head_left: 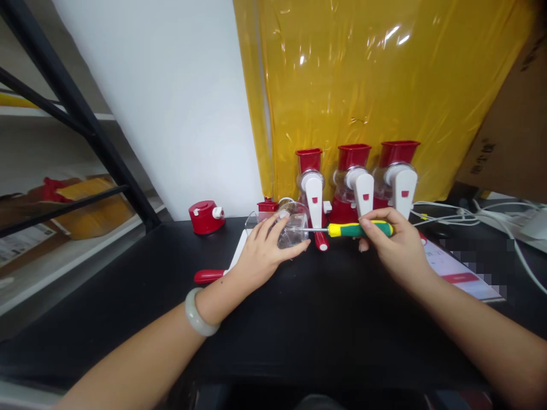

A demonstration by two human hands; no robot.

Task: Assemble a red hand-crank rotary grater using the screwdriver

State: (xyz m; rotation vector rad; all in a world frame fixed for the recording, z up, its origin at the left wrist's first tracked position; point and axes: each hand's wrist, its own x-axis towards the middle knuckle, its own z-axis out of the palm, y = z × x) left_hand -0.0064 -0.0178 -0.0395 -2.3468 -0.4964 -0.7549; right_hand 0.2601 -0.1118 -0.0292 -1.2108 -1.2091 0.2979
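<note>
My left hand (pixel 265 246) holds a clear plastic housing (pixel 298 223) just above the black table, its thumb and fingers around the near side. In my right hand (pixel 395 245) is a screwdriver (pixel 361 229) with a yellow and green handle. The screwdriver lies level, and its metal shaft points left into the clear housing; its tip is hard to make out. Behind my left hand a white crank arm with a red handle (pixel 209 277) rests on the table.
Three red and white rotary graters (pixel 311 191), (pixel 361 188), (pixel 401 182) stand at the back. A red base (pixel 206 217) sits at back left. A printed sheet (pixel 461 273) and white cables (pixel 491 213) lie to the right; a shelf rack (pixel 72 117) stands left.
</note>
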